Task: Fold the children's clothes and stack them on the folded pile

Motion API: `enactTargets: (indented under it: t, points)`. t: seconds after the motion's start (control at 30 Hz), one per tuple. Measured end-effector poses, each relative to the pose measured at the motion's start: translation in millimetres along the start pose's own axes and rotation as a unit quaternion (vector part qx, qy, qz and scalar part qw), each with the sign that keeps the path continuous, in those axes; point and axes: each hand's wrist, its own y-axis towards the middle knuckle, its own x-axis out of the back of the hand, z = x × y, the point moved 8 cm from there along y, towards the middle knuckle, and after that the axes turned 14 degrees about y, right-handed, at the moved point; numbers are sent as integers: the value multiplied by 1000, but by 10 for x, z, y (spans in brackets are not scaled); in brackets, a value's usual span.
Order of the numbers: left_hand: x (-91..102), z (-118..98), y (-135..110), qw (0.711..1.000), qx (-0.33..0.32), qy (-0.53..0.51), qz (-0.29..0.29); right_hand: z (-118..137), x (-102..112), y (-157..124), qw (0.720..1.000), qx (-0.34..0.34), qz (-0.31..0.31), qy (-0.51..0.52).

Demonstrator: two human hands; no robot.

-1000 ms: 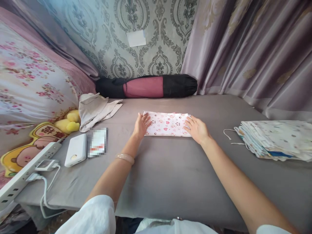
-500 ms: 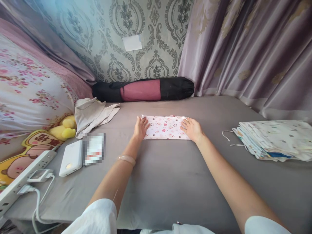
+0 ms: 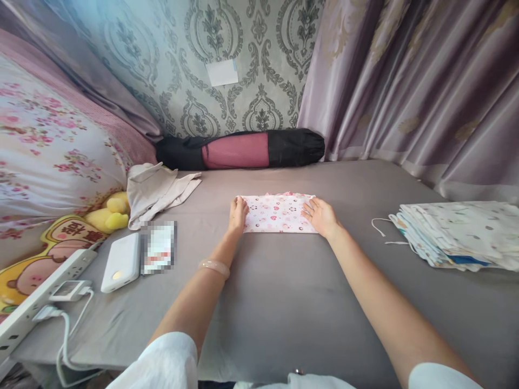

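Observation:
A small folded cloth (image 3: 278, 213), white with pink prints, lies flat on the grey sheet (image 3: 284, 292) in the middle of the bed. My left hand (image 3: 237, 215) rests on its left end, fingers stretched and close together. My right hand (image 3: 321, 216) lies flat on its right end with the fingers spread. Neither hand grips anything. A pale bangle (image 3: 214, 266) sits on my left wrist.
A stack of folded printed cloths (image 3: 458, 232) lies at the right. A beige garment (image 3: 156, 187), a yellow plush toy (image 3: 108, 213), a white power bank (image 3: 120, 262), a blurred card (image 3: 158, 247) and a power strip (image 3: 40, 300) lie at the left. A black-and-pink roll bag (image 3: 243, 149) lies along the wall.
Both hands have slid a little inward along the cloth; the left fingers have drawn together. The cloth stays in place.

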Motion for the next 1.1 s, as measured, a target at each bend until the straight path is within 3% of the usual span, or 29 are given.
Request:
enactTargets:
  t: [0.13, 0.23, 0.3, 0.37, 0.43, 0.53, 0.67, 0.77, 0.9, 1.1]
  points:
    - [-144, -177, -120, 977, -87, 195, 24, 16, -155, -37, 998, 26, 5, -48]
    - [-399, -312, -239, 950, -162, 255, 81, 33, -381, -78, 981, 95, 26, -168]
    - [-567, -349, -302, 938, -193, 264, 118, 47, -607, -144, 940, 169, 64, -290]
    - [-701, -355, -340, 917, -225, 302, 134, 25, -831, -227, 876, 232, 103, -409]
    - [-798, -340, -358, 874, -267, 385, 127, -21, -977, -278, 820, 260, 120, -496]
    - [-875, -271, -343, 785, -308, 528, 99, -72, -1059, -275, 767, 258, 115, -577]
    - [-894, -103, -276, 671, -293, 675, 89, -143, -1060, -219, 724, 238, 109, -639]
    - [-895, -35, -253, 619, -286, 726, 83, -199, -1034, -186, 714, 222, 107, -656]
    - [-897, -29, -251, 598, -290, 744, 70, -221, -1030, -174, 707, 215, 106, -665]
    - [-849, -84, -276, 613, -287, 734, 44, -200, -1023, -168, 701, 202, 116, -674]
